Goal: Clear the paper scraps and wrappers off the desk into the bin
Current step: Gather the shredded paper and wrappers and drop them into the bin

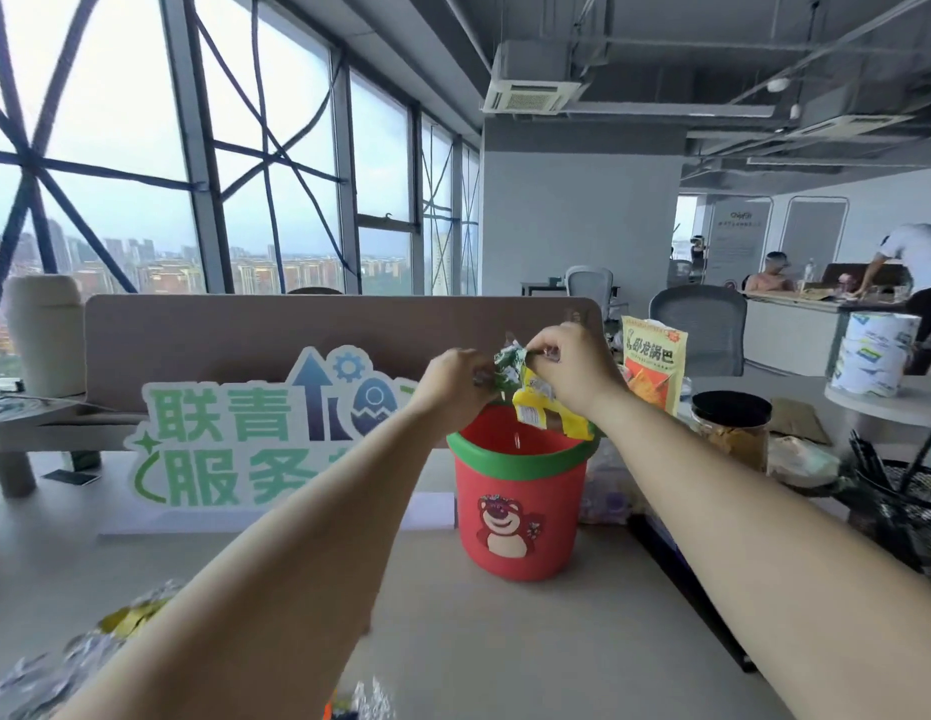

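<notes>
Your left hand [453,379] and right hand [575,368] each pinch the green-and-yellow wrappers [510,371], held just above the bin [505,456]; judged light, limp, crinkly and slick, so grip bunched edges. The pale counter [505,641] looks smooth: foil scraps [125,621] at near left, snack bag [653,356] right; open office, windows [115,148] left.

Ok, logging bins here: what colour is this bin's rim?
Green rim on a red bin, clearest in the head view.

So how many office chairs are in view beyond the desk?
2. The far chair stands by the white wall; the near chair is right of the snack bag. A dark hump behind the divider may be a third.
</notes>
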Tool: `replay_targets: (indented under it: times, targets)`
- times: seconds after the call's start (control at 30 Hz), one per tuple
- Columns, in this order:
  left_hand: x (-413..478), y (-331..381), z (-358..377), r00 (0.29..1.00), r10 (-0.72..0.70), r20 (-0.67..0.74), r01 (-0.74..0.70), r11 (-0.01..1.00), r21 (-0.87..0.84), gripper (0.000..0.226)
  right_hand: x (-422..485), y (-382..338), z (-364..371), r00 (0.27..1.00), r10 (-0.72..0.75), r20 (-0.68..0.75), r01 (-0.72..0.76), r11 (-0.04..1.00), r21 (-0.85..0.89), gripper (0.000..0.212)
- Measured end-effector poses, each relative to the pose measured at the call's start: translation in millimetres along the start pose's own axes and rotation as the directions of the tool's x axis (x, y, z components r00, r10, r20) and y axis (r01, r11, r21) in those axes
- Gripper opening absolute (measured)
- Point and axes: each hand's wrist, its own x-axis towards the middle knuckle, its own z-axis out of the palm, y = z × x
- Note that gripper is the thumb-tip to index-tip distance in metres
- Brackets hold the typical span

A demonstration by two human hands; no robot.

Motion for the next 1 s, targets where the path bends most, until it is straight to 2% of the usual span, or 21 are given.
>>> replay_targets:
  times: [0.27, 0.43, 0.6, 0.77, 1.0]
  targets:
    - [13, -17, 44, 0.996, -0.049, 0.076, 0.051, 0.998, -0.031, 0.026, 1, 41, 27, 0.991, 0.134, 0.015, -0.134, 0.991, -0.004, 0.016]
    - [18, -19, 49, 0.986, -0.08, 0.143, 0.078, 0.997, 0.018, 0.038, 5, 39, 33, 0.968, 0.213, 0.133, -0.206, 0.976, -0.068, 0.02]
    - [20, -17, 47, 0.971, -0.082, 0.222, 0.07, 0.995, 0.065, 0.042, 5, 30, 30, 0.941, 0.242, 0.236, -0.198, 0.96, -0.196, 0.018]
    - [18, -17, 43, 0.954, -0.047, 0.297, 0.015, 0.994, 0.111, 0.037, -3, 27, 25, 0.923, 0.224, 0.313, -0.18, 0.97, -0.165, 0.028]
    - [13, -18, 37, 0.933, 0.012, 0.36, -0.064, 0.989, 0.134, 0.047, -11, 28, 18, 0.909, 0.222, 0.353, -0.173, 0.971, -0.166, 0.037]
